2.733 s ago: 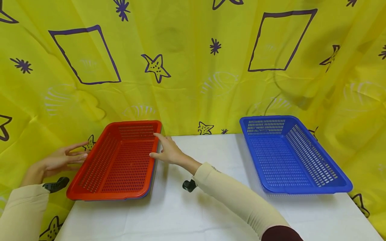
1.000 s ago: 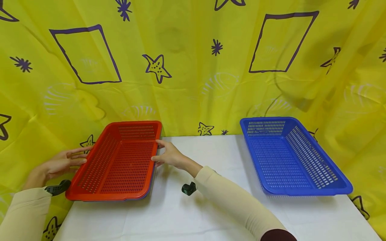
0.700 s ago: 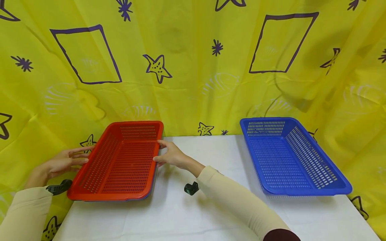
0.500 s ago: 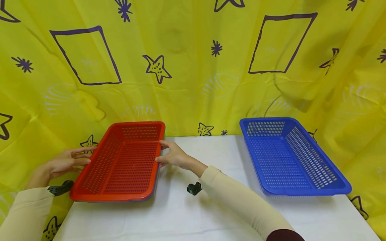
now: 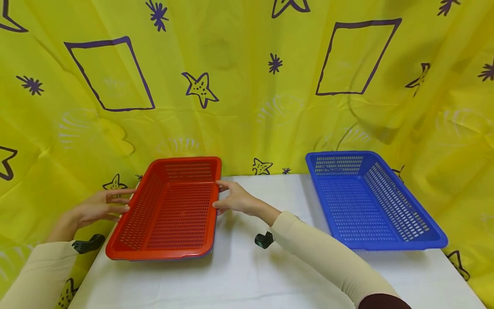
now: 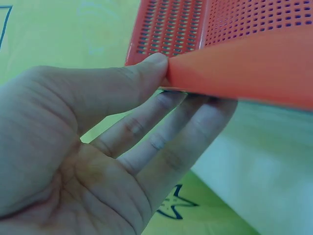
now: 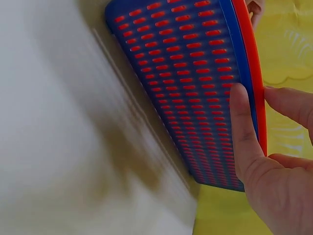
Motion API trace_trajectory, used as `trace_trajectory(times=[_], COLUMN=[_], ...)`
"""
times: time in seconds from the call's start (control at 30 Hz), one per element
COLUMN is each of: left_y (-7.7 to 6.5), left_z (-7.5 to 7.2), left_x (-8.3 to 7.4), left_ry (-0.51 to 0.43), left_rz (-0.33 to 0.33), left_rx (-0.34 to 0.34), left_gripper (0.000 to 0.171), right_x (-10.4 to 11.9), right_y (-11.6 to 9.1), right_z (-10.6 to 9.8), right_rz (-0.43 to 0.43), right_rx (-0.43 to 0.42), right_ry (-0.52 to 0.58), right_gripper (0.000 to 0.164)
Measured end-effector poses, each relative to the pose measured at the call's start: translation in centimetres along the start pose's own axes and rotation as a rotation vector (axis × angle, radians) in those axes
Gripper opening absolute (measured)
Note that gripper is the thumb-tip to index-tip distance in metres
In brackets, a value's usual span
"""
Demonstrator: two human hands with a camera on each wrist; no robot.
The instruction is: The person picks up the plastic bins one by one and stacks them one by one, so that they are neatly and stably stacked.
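A red perforated plastic basket (image 5: pixel 181 219) stands at the table's left, nested in a blue basket (image 7: pixel 239 49) whose outer wall shows in the right wrist view. My left hand (image 5: pixel 98 209) holds the red basket's left rim. In the left wrist view, its thumb (image 6: pixel 151 68) lies at the rim's top and the other fingers reach beneath. On the opposite side, my right hand (image 5: pixel 237 199) grips the right rim. Seen from the right wrist, one finger (image 7: pixel 242 117) lies along the blue wall, with other fingertips at the red rim.
A separate blue basket (image 5: pixel 359 210) stands at the table's right. The table has a white cover (image 5: pixel 247 270). Behind it hangs a yellow curtain (image 5: pixel 239 137) with starfish and frame drawings, which also runs down the left side.
My right fingers have gone from the rim's top to around its outer side. Both hands and the nested red and blue baskets have shifted right; the separate blue basket stays in place.
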State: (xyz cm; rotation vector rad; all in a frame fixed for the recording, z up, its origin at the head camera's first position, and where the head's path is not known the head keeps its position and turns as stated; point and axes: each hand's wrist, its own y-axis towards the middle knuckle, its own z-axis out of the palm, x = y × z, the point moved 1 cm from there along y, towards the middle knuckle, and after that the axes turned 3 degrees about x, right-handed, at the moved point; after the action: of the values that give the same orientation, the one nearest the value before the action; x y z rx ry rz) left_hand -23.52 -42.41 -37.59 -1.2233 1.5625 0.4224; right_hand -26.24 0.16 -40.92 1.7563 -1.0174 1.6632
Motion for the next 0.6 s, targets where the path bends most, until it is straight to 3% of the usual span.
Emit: trace_trajectory(times=[0.4,0.6], left_y=[1.9,3.1], left_z=[3.5,5.3], left_x=[-1.8,-3.1], left_ry=[0.021,-0.012], left_rz=[0.042,0.056], left_rx=[0.014,0.005], left_gripper=[0.074,0.073], right_x=[-0.1,-0.2], right_y=[-2.6,-4.0], right_z=[-3.4,-5.6], right_rz=[0.043,0.065], right_rx=[0.008,0.015], right_ry=[-0.024,-0.042], right_gripper=[0.082,0.083])
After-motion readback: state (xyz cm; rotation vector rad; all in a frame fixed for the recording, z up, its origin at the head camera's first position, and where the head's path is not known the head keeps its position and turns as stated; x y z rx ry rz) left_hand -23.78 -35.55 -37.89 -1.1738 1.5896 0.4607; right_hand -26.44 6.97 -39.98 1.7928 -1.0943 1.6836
